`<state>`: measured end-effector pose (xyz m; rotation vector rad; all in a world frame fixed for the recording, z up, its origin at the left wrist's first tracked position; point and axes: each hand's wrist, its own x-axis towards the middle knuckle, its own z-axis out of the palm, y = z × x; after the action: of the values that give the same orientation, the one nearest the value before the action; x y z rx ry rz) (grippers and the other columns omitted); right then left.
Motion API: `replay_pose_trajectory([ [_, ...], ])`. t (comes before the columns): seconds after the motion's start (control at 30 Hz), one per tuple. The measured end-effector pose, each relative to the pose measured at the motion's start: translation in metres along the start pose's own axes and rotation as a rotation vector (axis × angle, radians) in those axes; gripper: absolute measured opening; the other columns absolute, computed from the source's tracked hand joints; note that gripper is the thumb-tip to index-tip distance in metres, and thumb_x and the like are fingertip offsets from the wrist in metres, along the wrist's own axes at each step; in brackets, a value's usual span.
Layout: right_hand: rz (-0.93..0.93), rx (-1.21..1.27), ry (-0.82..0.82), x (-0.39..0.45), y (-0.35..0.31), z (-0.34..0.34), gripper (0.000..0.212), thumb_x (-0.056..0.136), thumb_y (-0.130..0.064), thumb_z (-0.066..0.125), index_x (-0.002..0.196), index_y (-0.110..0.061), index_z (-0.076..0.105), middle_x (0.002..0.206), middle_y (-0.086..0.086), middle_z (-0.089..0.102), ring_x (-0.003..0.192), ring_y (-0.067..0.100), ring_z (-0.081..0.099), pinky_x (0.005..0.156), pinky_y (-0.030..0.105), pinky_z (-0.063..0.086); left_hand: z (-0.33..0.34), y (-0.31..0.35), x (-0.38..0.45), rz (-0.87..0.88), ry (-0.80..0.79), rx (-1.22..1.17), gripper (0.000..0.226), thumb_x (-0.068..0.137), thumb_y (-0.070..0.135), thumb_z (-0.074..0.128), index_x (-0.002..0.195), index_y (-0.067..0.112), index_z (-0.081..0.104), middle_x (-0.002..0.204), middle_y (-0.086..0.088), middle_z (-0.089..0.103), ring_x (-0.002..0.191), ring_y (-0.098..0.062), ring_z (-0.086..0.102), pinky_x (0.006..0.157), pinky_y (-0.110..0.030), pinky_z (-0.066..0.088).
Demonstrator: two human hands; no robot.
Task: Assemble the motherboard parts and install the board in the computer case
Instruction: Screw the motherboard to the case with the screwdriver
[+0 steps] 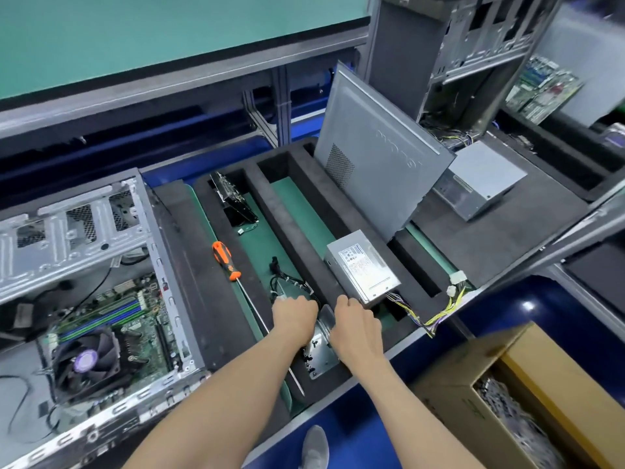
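The computer case point(101, 282) lies on its side at the left of the table, open face up, and the motherboard point(128, 319) already sits inside it with its round cooler fan point(86, 362) toward the near end, so the board seems to be in place and the work has moved on to other parts. Just right of the case a black foam tray point(304, 204) holds the loose parts in long slots, presumably to keep them apart and within reach. Both hands meet at the near end of that tray over a small metal bracket point(321, 346): the left hand point(294, 316) has its fingers curled down near a bundle of black cables point(291, 282), and the right hand point(355, 324) has its fingers bent over the bracket's far edge (what exactly each grips I cannot tell, since the fingertips are hidden). A screwdriver point(226, 262) with an orange and black handle lies just left of the left hand, its shaft running under the wrist. A grey power supply point(363, 269) rests just right of the right hand, its yellow wires point(436, 313) trailing over the edge. Farther off, a grey side panel point(375, 164) stands tilted in a slot, and a cardboard box point(527, 394) sits on the floor at the near right.
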<state>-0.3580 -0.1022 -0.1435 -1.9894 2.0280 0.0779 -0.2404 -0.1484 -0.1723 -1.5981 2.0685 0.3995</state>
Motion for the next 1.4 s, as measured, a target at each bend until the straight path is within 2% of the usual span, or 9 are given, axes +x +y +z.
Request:
replay_pose_trajectory([
  [0.4,-0.063,0.017,0.062,0.003,0.002,-0.002,0.009,0.099,-0.023,0.049,0.102,-0.015,0.050,0.102,0.004,0.061,0.087,0.027,0.066,0.058,0.032,0.036,-0.010,-0.006,0.012,0.060,-0.081,-0.106,0.024,0.092,0.007,0.049,0.116,0.008,0.053,0.116,-0.013,0.055,0.106,-0.037,0.060,0.074,-0.041,0.044],
  [0.53,-0.095,0.005,0.114,0.002,0.000,-0.015,0.017,0.104,-0.029,0.040,0.101,-0.016,0.051,0.099,0.002,0.062,0.084,0.027,0.066,0.058,0.032,0.035,-0.022,-0.010,0.004,0.070,-0.054,-0.152,0.018,0.091,0.002,0.048,0.107,0.006,0.053,0.114,-0.015,0.055,0.102,-0.038,0.059,0.072,-0.042,0.043],
  [0.63,-0.101,0.032,0.165,0.003,-0.006,-0.033,0.019,0.104,-0.031,0.039,0.096,-0.016,0.047,0.093,0.005,0.065,0.082,0.030,0.065,0.058,0.033,0.035,-0.039,-0.013,-0.004,0.076,-0.030,-0.180,0.011,0.091,0.002,0.047,0.100,0.008,0.050,0.113,-0.016,0.055,0.099,-0.035,0.057,0.072,-0.042,0.044],
  [0.73,-0.098,0.089,0.204,0.005,-0.012,-0.056,0.017,0.103,-0.027,0.041,0.089,-0.017,0.038,0.090,0.008,0.064,0.081,0.035,0.063,0.060,0.035,0.035,-0.059,-0.016,-0.011,0.064,0.020,-0.193,0.019,0.092,0.004,0.049,0.110,0.003,0.055,0.113,-0.016,0.054,0.107,-0.038,0.056,0.076,-0.044,0.047],
  [0.9,-0.054,0.114,0.326,0.011,-0.019,-0.093,0.017,0.096,-0.015,0.045,0.080,-0.016,0.039,0.069,0.001,0.049,0.063,0.031,0.044,0.051,0.034,0.025,-0.098,-0.039,-0.035,0.024,0.111,-0.239,0.011,0.088,0.003,0.052,0.087,0.009,0.043,0.094,-0.011,0.043,0.090,-0.034,0.051,0.070,-0.041,0.041],
  [1.07,-0.137,0.479,0.487,0.013,-0.035,-0.117,0.010,0.096,-0.026,0.062,0.093,-0.016,0.060,0.076,-0.003,0.065,0.070,0.026,0.059,0.064,0.037,0.046,-0.133,-0.080,-0.065,-0.019,0.244,-0.311,0.012,0.087,0.004,0.050,0.079,0.008,0.042,0.079,-0.006,0.038,0.079,-0.034,0.052,0.066,-0.042,0.042],
  [1.2,-0.121,0.813,0.491,0.009,-0.072,-0.131,0.012,0.090,-0.029,0.071,0.084,-0.027,0.060,0.074,-0.014,0.064,0.074,0.008,0.064,0.064,0.023,0.046,-0.147,-0.121,-0.099,-0.079,0.326,-0.367,0.017,0.084,0.005,0.051,0.072,0.012,0.041,0.075,-0.006,0.040,0.063,-0.028,0.047,0.061,-0.039,0.043],
  [1.3,-0.101,0.974,0.420,0.003,-0.109,-0.135,0.013,0.087,-0.031,0.070,0.081,-0.025,0.061,0.070,-0.005,0.068,0.073,0.013,0.068,0.067,0.029,0.049,-0.149,-0.156,-0.127,-0.135,0.380,-0.382,0.006,0.082,0.008,0.058,0.078,0.009,0.053,0.070,-0.005,0.047,0.066,-0.030,0.055,0.061,-0.039,0.051],
  [1.4,-0.098,1.095,0.353,-0.006,-0.147,-0.135,0.019,0.087,-0.031,0.070,0.078,-0.015,0.065,0.070,0.003,0.069,0.069,0.015,0.067,0.068,0.033,0.049,-0.146,-0.191,-0.160,-0.185,0.405,-0.387,0.023,0.079,0.008,0.060,0.060,0.011,0.046,0.057,-0.006,0.044,0.065,-0.033,0.055,0.056,-0.036,0.045],
])
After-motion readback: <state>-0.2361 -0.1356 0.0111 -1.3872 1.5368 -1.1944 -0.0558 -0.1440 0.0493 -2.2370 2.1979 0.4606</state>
